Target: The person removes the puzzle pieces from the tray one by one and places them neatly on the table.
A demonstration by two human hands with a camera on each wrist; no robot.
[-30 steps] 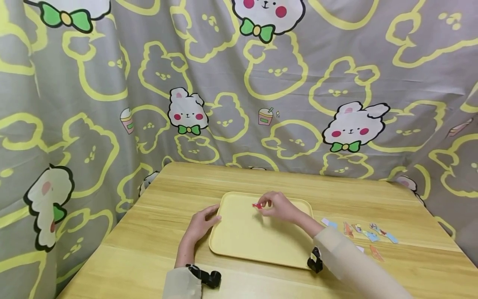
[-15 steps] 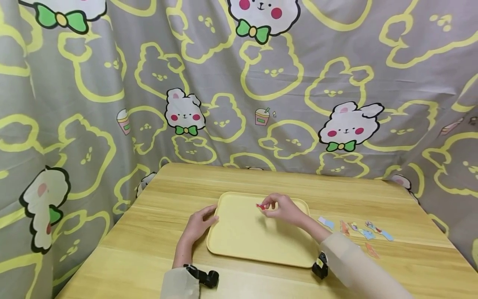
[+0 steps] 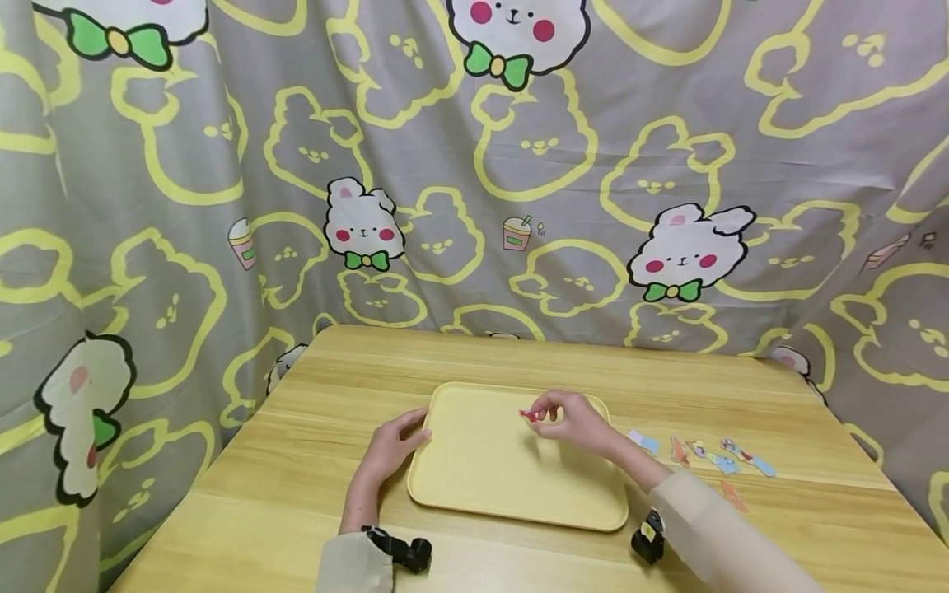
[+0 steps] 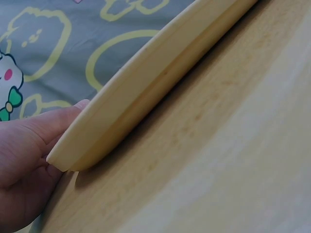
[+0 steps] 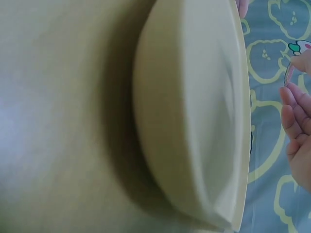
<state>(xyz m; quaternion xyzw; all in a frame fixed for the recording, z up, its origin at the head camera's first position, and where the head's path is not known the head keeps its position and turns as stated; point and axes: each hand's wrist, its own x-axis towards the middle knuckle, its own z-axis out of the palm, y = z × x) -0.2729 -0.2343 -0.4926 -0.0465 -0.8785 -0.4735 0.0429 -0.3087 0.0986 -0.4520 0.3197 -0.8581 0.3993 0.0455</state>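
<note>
A pale yellow rectangular tray (image 3: 511, 486) lies on the wooden table. My left hand (image 3: 389, 449) holds its left edge; in the left wrist view the thumb lies over the rim and the fingers reach around the tray's side (image 4: 131, 87). Above the far right part of the tray, my right hand (image 3: 574, 424) pinches a small flat red piece (image 3: 528, 416) between thumb and fingertips. Seen from the right wrist, that thin piece (image 5: 287, 75) is edge-on, so its picture is hidden there.
Right of the tray, several flat colourful cut-out pieces (image 3: 722, 463) lie on the table (image 3: 296, 494), with an orange one (image 3: 734, 496) nearer the front. A grey curtain (image 3: 445, 272) with bear and rabbit prints hangs behind the table.
My right hand has moved slightly to the right over the tray, with the red piece still pinched. The left hand keeps its place on the tray's edge. The head view has shifted a little.
</note>
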